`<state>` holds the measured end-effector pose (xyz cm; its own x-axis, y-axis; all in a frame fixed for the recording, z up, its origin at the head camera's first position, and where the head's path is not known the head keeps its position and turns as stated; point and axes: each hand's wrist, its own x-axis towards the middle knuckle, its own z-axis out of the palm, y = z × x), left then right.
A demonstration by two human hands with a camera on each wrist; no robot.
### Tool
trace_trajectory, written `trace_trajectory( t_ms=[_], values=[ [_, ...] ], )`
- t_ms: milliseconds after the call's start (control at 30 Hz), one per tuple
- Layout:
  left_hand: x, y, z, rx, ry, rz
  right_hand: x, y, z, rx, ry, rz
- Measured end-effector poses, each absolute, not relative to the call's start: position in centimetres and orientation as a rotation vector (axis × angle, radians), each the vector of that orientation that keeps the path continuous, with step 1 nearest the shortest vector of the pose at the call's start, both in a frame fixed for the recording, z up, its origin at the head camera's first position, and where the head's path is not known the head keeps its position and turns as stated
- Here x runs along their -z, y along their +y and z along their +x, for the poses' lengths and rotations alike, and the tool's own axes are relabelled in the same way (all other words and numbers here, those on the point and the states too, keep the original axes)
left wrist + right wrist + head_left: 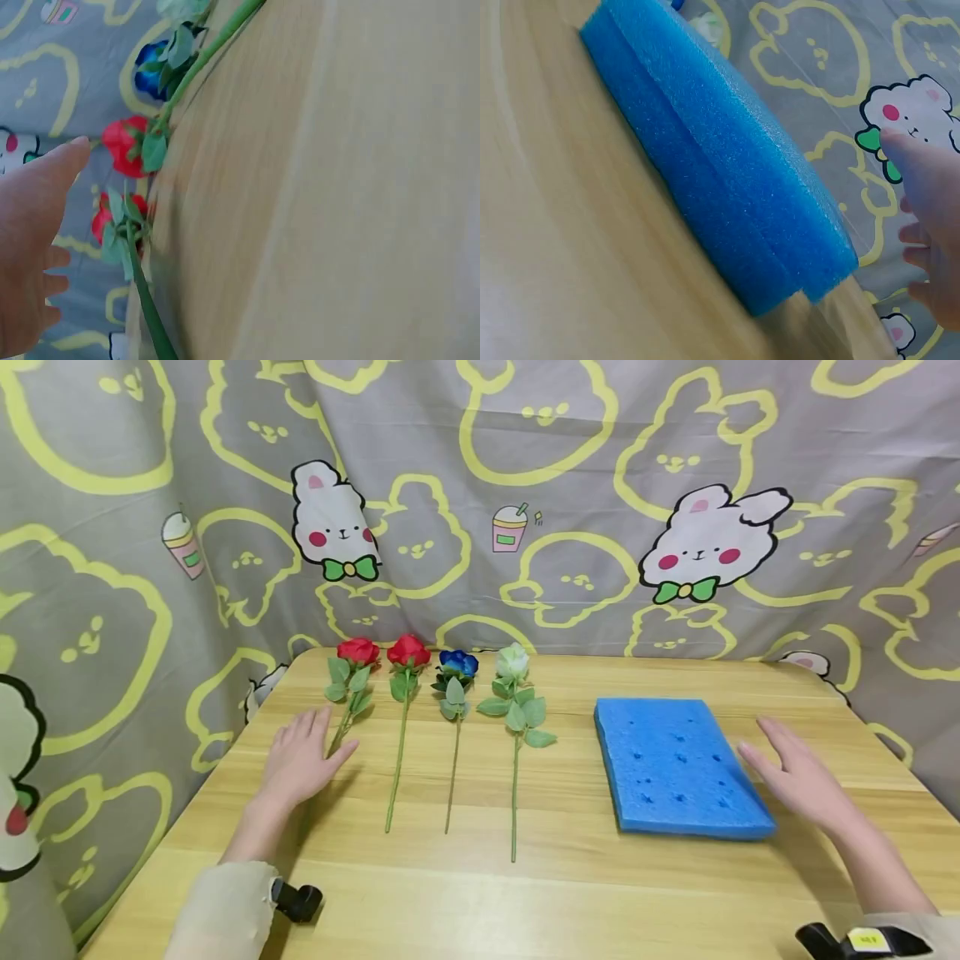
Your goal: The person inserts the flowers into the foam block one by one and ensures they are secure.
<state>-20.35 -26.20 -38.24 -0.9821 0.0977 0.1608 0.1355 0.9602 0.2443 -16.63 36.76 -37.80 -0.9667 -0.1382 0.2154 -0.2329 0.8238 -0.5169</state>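
In the head view my left hand (296,764) hovers with relaxed fingers by the stem of the leftmost red artificial rose (357,652), partly hiding that stem. To its right lie a second red rose (408,652), a blue rose (457,664) and a pale green-white rose (513,662), heads toward the back. My right hand (806,785), fingers loosely extended, is beside the right edge of a blue foam block (675,768) with several small holes in its top. The right wrist view shows the block's thick side (705,172), with a gap between it and the hand.
Everything lies on a wooden table (450,902). A grey patterned curtain (570,460) hangs behind the table and along its sides. Each sleeve carries a small black wrist camera, the left one (298,902) lying near the table's left front.
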Motion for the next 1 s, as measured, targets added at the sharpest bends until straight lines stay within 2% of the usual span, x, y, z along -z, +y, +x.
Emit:
trace_trajectory(
  t_ms=[200,500,1000],
  values=[
    [38.1,-26.9,-19.7,0.647,-2.934,-0.106,38.4,37.1,-15.3,-1.144,-2.852,0.277],
    [38.0,-27.0,-19.1,1.118,-2.860,0.116,39.6,37.7,-14.3,-1.323,-2.883,0.340],
    [39.1,-27.3,-18.7,1.306,-2.829,0.160,41.6,38.2,-13.7,-1.529,-2.733,0.516]
  ],
)
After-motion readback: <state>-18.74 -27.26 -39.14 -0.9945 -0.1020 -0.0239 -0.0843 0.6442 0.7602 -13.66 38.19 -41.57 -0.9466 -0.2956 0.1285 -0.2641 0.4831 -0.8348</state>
